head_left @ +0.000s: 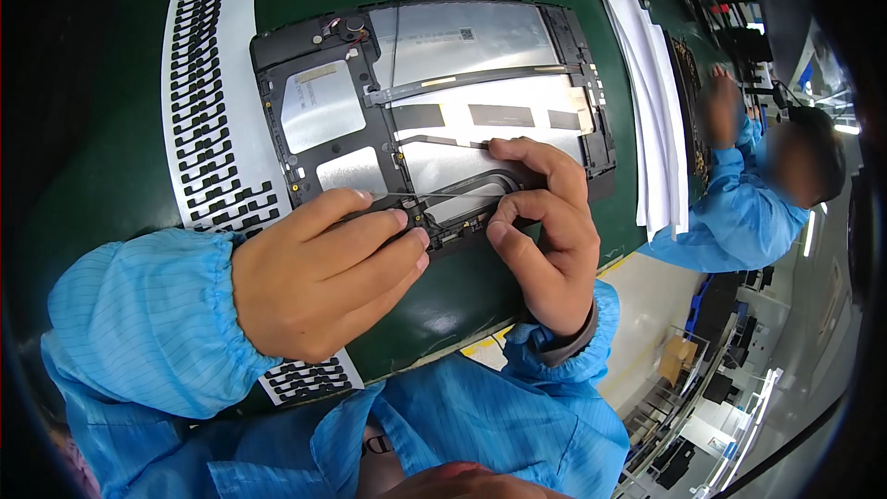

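A black-framed housing with silver metal panels, like the inside of a tablet [462,143], lies on the green tabletop between my hands. Over its near part runs a thin, pale, straight strip [443,195], whose exact kind I cannot make out. My left hand [319,273] reaches over the near left edge; its fingers are bent close together and the index fingertip meets one end of the strip, the thumb being hidden. At the near right corner, my right hand [550,231] pinches the strip's other end between thumb and finger. Its index fingertip rests above the silver panel.
Left of the housing lies a white sheet [245,28] carrying rows of small black die-cut pieces; part shows below my left wrist. White papers [637,102] are stacked at right. Beyond them sits another person in blue [730,222]. A thin dark cord [397,0] hangs over the housing.
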The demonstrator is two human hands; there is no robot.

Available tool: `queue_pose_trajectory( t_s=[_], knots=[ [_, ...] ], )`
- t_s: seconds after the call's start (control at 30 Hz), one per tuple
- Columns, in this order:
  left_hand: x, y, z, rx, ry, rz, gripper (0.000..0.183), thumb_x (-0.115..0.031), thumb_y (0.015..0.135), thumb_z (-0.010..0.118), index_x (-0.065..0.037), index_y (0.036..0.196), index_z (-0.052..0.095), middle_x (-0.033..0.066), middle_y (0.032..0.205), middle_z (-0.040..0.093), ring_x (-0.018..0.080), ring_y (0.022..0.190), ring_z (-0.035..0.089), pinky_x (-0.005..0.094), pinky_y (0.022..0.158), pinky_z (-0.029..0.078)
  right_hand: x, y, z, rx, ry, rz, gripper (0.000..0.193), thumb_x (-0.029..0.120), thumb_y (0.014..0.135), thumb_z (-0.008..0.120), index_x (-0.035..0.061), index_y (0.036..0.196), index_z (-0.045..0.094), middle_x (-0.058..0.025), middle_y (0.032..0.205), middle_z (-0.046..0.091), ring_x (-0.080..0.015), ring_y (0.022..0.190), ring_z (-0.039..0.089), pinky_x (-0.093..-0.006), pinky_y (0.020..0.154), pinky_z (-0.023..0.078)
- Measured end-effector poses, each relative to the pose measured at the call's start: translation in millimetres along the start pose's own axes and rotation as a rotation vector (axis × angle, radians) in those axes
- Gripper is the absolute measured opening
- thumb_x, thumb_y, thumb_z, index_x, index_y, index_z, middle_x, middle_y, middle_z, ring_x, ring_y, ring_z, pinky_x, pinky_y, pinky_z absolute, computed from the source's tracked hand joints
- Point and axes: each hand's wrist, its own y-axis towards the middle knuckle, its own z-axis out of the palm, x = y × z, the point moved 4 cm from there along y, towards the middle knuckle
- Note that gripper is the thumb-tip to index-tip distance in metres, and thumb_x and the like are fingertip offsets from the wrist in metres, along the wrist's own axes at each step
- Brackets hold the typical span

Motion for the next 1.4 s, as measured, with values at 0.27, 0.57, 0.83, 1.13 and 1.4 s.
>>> queue_pose_trajectory(
  t_s=[0.27, 0.57, 0.83, 1.13, 1.4],
  knots=[
    [-6, 23, 8, 0.123, 0.071, 0.089, 0.025, -0.008, 0.071, 0.052, 0.005, 0.09, 0.059, 0.0165, 0.103, 0.056, 0.0281, 0.094, 0.054, 0.0363, 0.076, 0.044, 3, 1, 0, -0.002, -0.028, -0.013, 0.006, 0.001, 0.06, 0.059, 0.0008, 0.065, 0.055, -0.0162, 0.106, 0.052, -0.0294, 0.099, 0.046, -0.0358, 0.084, 0.037],
    [-6, 23, 7, 0.125, 0.043, 0.086, 0.026, -0.006, 0.068, 0.05, 0.006, 0.089, 0.06, 0.0173, 0.102, 0.056, 0.028, 0.092, 0.055, 0.0359, 0.075, 0.045, -4, -7, -10, -0.182, 0.0, 0.014, 0.013, -0.002, 0.055, 0.064, -0.0011, 0.066, 0.058, -0.0167, 0.1, 0.055, -0.0313, 0.095, 0.053, -0.0355, 0.08, 0.042],
    [-6, 23, 8, 0.102, 0.055, 0.072, 0.023, -0.007, 0.071, 0.051, 0.004, 0.089, 0.061, 0.0154, 0.103, 0.055, 0.0263, 0.092, 0.055, 0.0354, 0.075, 0.045, 2, -3, -7, -0.063, -0.057, -0.081, 0.017, -0.002, 0.054, 0.065, 0.0024, 0.07, 0.061, -0.0145, 0.099, 0.055, -0.0291, 0.092, 0.051, -0.0349, 0.077, 0.042],
    [-6, 22, 9, 0.126, 0.073, 0.076, 0.025, -0.01, 0.072, 0.049, 0.001, 0.092, 0.06, 0.0126, 0.105, 0.054, 0.0251, 0.094, 0.053, 0.0353, 0.077, 0.044, 12, -2, -4, -0.042, -0.283, -0.25, 0.019, 0.0, 0.051, 0.063, 0.0007, 0.069, 0.058, -0.015, 0.098, 0.056, -0.0318, 0.091, 0.05, -0.038, 0.076, 0.041],
    [-11, 25, 5, 0.266, 0.095, 0.016, 0.031, -0.012, 0.071, 0.048, 0.002, 0.097, 0.057, 0.0136, 0.105, 0.054, 0.0252, 0.097, 0.051, 0.0373, 0.086, 0.039, 28, -7, 4, -0.08, -0.485, -0.426, 0.019, -0.001, 0.05, 0.061, -0.0025, 0.068, 0.057, -0.0137, 0.095, 0.058, -0.0325, 0.09, 0.05, -0.0384, 0.075, 0.041]
  ],
)
